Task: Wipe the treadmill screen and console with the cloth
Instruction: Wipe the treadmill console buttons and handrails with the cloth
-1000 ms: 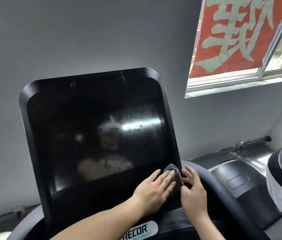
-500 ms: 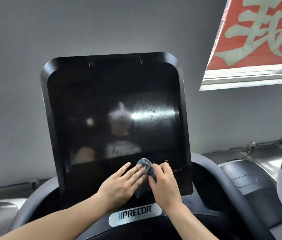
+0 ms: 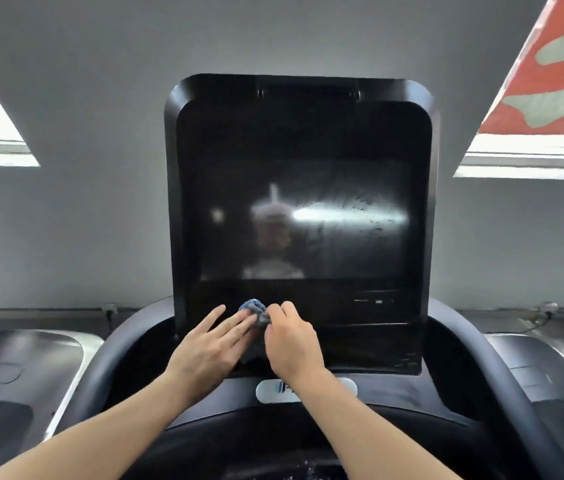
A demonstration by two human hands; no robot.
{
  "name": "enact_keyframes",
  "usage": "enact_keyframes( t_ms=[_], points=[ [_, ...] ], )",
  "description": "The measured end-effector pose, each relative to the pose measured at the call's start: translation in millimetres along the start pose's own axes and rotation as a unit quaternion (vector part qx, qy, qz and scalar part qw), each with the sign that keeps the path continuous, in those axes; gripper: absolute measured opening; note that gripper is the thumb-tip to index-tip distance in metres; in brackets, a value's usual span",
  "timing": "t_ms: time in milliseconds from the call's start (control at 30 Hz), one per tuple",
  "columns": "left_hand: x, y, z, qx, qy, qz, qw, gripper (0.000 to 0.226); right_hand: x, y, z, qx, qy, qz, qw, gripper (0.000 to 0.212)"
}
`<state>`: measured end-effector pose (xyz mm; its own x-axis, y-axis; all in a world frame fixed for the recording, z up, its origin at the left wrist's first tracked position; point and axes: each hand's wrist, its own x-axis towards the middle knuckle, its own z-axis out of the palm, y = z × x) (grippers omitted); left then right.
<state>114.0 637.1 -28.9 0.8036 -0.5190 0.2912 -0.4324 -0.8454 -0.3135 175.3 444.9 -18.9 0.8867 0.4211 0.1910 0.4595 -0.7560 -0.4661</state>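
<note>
Your right hand (image 3: pixel 292 341) pinched the small bunched blue cloth (image 3: pixel 254 310), probably pressing it to the glossy black treadmill console (image 3: pixel 360 327); your left hand (image 3: pixel 209 344), fingers spread flat, steadied alongside.

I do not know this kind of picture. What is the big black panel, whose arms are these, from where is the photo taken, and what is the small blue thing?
The camera sits on a person's head and looks forward and down, so the two bare arms are that person's own. The black panel is a treadmill screen, switched off and reflecting light; some smears show on its right part. Below it is the dark console, with a partly hidden logo badge under it. The blue thing is a small bunched cloth. The right hand pinches it against the console's lower left part, and the left hand lies flat beside it, fingers touching the cloth.
</note>
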Motion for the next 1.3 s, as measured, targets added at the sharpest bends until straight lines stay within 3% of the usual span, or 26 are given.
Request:
enact_keyframes(
  t_ms=[100, 267, 400, 467, 567, 667, 800, 900, 1033, 1200, 1300],
  points=[
    [-8.2, 20.6, -9.8, -0.038, 0.002, -0.034, 0.999, 0.051, -8.9, -4.1, -5.8, 0.055, 0.012, 0.039, 0.998, 0.01],
    [-39.9, 64.8, -16.5, -0.174, -0.035, -0.074, 0.981, 0.049, -59.3, 65.9, -57.4, 0.097, 0.156, 0.229, 0.956, 0.013],
    [-40.0, 68.5, -9.8, -0.214, -0.16, -0.114, 0.957, 0.049, -80.0, 131.2, -76.1, 0.117, 0.216, 0.397, 0.884, 0.018],
    [-31.1, 72.4, -10.1, -0.269, -0.264, -0.125, 0.918, 0.057, -78.2, 137.8, -62.4, 0.146, 0.217, 0.426, 0.866, 0.03],
    [-25.1, 81.0, -11.2, -0.309, -0.31, -0.146, 0.887, 0.066, -71.3, 133.7, -37.7, 0.118, 0.188, 0.396, 0.891, 0.017],
    [-26.9, 80.0, -11.2, -0.326, -0.318, -0.153, 0.877, 0.066, -71.2, 125.5, -23.0, 0.036, 0.142, 0.337, 0.93, 0.022],
    [-28.9, 77.2, -7.6, -0.329, -0.32, -0.138, 0.878, 0.066, -75.0, 102.6, -5.1, -0.028, 0.105, 0.169, 0.98, 0.016],
    [-31.8, 82.5, -10.8, -0.334, -0.324, -0.138, 0.874, 0.068, -62.5, 65.0, 13.9, -0.044, 0.042, 0.055, 0.997, 0.016],
    [-38.3, 88.1, -10.7, -0.342, -0.316, -0.141, 0.874, 0.071, -36.3, 17.3, 26.0, -0.087, -0.084, -0.025, 0.992, 0.028],
    [-43.9, 93.9, -3.0, -0.332, -0.293, -0.139, 0.886, 0.069, -17.3, -34.0, 29.9, -0.073, -0.236, -0.087, 0.965, 0.026],
    [-51.8, 96.3, -8.4, -0.341, -0.239, -0.154, 0.896, 0.061, -6.4, -60.1, 50.2, -0.046, -0.299, -0.105, 0.947, 0.023]
  ],
)
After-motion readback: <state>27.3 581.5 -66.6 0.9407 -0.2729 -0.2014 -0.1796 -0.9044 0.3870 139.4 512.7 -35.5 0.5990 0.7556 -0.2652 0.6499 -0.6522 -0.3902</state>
